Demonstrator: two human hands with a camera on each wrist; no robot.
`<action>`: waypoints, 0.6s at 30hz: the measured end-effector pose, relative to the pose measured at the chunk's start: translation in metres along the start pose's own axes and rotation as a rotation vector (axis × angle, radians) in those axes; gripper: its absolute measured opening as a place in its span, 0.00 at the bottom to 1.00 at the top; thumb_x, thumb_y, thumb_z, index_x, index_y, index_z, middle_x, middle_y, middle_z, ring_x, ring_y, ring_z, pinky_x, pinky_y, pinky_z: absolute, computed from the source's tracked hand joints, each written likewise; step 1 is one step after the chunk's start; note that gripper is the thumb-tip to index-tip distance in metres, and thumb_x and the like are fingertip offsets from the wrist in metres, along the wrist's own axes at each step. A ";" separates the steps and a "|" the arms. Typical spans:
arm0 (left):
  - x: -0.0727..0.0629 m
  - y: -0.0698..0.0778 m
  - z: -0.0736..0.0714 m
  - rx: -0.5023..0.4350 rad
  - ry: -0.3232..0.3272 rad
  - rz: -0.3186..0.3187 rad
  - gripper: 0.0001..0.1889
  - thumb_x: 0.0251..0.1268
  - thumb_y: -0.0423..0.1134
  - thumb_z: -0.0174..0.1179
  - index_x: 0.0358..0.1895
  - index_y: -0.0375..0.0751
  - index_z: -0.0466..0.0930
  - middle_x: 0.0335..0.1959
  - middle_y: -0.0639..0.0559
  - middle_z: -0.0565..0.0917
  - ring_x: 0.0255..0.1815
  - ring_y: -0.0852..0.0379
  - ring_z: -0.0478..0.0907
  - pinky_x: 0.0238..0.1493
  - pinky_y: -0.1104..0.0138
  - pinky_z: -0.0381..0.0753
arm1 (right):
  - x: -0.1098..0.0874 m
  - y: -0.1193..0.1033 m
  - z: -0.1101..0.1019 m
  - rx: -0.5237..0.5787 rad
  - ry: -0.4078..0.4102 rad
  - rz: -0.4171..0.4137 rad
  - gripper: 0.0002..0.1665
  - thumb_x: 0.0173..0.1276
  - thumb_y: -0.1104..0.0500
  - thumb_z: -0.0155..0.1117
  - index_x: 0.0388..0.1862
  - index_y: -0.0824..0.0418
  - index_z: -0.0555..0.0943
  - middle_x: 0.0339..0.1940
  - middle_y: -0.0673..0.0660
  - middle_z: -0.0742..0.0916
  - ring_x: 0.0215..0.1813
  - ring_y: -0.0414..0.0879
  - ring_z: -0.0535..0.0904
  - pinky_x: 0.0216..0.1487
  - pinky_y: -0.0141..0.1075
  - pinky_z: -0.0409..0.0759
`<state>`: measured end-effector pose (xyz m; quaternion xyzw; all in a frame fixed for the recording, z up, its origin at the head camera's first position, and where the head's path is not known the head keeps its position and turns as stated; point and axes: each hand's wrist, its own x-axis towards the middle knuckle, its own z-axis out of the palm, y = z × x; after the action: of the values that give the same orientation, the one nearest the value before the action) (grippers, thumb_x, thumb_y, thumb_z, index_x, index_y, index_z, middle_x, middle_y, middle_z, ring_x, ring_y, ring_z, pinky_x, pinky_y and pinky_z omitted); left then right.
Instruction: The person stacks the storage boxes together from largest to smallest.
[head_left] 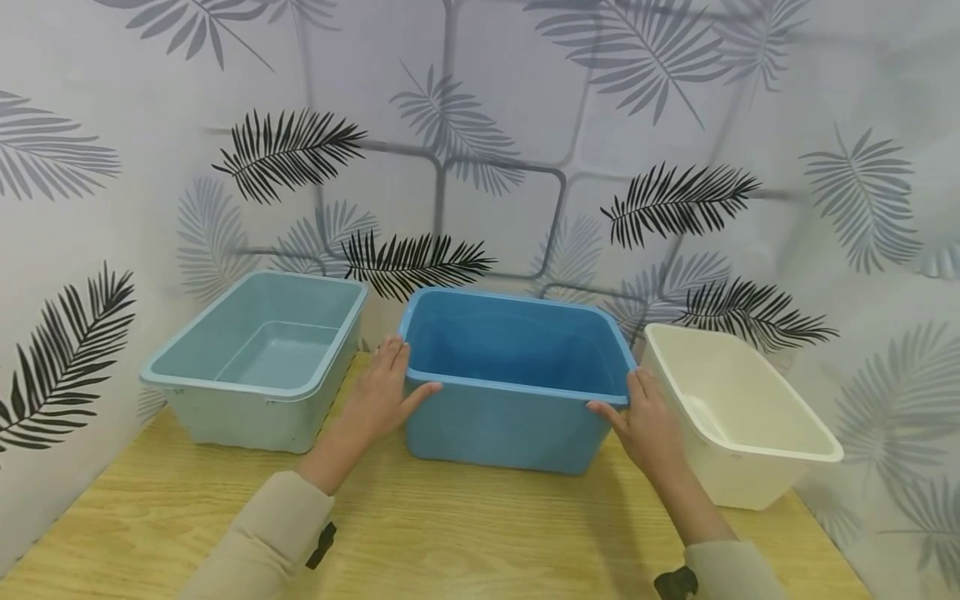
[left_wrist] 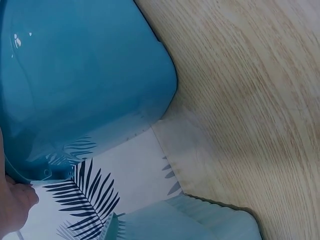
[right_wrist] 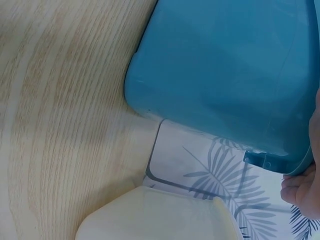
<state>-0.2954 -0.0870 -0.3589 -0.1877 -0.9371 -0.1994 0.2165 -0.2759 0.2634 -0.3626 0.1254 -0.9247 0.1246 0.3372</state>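
Observation:
A deep blue plastic bin (head_left: 502, 427) stands on the wooden table between my two hands, its inside facing up. My left hand (head_left: 381, 390) holds its left rim, the thumb lying on the front edge. At the opposite end, my right hand (head_left: 647, 423) grips the right rim, its thumb also at the front edge. Both wrist views show fingers (left_wrist: 21, 202) curled in under the lip, right at the bin's outer wall (right_wrist: 215, 75). The palms are mostly out of the wrist views.
To the left stands a pale blue-green bin (head_left: 247, 417), and to the right a cream bin (head_left: 738, 479). Behind all three rises a wall (head_left: 502, 108) with a leaf pattern. The wood-grain table (head_left: 465, 542) runs toward me.

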 end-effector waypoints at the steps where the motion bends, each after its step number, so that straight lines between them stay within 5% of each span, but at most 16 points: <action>1: 0.000 0.000 0.000 0.004 0.001 -0.001 0.42 0.62 0.55 0.56 0.65 0.21 0.58 0.67 0.28 0.61 0.71 0.35 0.54 0.68 0.48 0.60 | 0.000 0.000 0.000 -0.002 0.005 0.000 0.52 0.57 0.31 0.52 0.56 0.79 0.68 0.53 0.71 0.76 0.52 0.63 0.75 0.44 0.54 0.78; 10: -0.004 0.001 -0.002 -0.010 0.008 -0.015 0.41 0.62 0.56 0.55 0.65 0.22 0.58 0.68 0.29 0.61 0.71 0.36 0.54 0.65 0.47 0.64 | -0.003 -0.001 0.000 0.000 0.046 -0.015 0.51 0.57 0.32 0.54 0.55 0.79 0.69 0.52 0.71 0.77 0.52 0.63 0.76 0.44 0.54 0.78; 18: -0.007 0.002 -0.002 -0.001 0.021 -0.010 0.41 0.61 0.56 0.56 0.65 0.22 0.59 0.67 0.29 0.61 0.71 0.36 0.55 0.62 0.47 0.67 | -0.005 -0.002 -0.002 -0.007 -0.003 0.018 0.49 0.57 0.36 0.60 0.57 0.79 0.68 0.56 0.72 0.75 0.59 0.65 0.72 0.48 0.54 0.77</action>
<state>-0.2882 -0.0878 -0.3601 -0.1811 -0.9356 -0.2029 0.2251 -0.2704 0.2630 -0.3639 0.1161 -0.9267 0.1239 0.3353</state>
